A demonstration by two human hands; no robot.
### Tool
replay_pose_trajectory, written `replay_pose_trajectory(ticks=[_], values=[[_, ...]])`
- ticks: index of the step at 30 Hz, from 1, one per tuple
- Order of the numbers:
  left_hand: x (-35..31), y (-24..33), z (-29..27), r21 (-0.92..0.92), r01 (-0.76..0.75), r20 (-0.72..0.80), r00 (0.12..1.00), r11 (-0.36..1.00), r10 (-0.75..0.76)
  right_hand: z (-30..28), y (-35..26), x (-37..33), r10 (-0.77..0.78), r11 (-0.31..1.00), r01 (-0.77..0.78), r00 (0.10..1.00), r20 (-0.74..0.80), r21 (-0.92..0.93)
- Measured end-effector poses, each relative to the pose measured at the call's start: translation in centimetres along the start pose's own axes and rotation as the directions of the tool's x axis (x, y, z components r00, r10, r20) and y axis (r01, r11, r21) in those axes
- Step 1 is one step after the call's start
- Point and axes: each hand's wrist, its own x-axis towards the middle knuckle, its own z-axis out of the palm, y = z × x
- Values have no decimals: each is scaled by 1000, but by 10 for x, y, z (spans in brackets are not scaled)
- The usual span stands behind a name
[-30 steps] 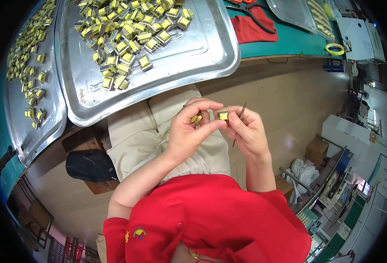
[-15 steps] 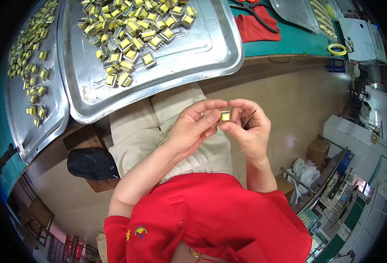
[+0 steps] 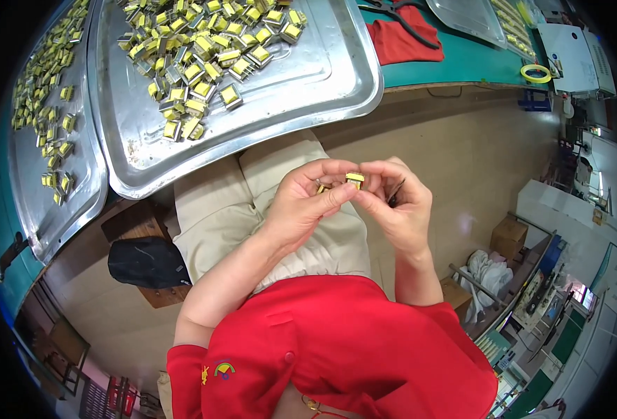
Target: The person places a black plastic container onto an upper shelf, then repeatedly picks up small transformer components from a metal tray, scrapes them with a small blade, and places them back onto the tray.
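Head view: small yellow part up at the fingertips, above lap. Left hand curled, thumb and forefinger pinching it, second part behind thumb. Right hand half-closed close alongside, thin dark tool among its fingers. Beyond, metal tray heaped with similar parts; another tray left; far right, red cloth under pliers.

Red cloth up top, black tool right across it, yellow ring near white machine, black bundle over wooden stool, carton here too.
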Motion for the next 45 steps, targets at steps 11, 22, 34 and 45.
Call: replay_pose_trajectory(ticks=[11,22,34,45], values=[[0,-2,2,269,-195,12,980,943,199,-7,-1,1,5,998,-3,999,43,-62],[-1,4,5,330,-220,-11,971,918,237,-10,-36,7,-107,861,122,992,59,-494],[-2,-1,3,474,-340,17,926,812,377,-1,-45,10,-220,207,419,901,375,-884],[-4,0,2,613,-366,82,911,700,404,-2,-43,5,-208,222,398,911,355,-890]])
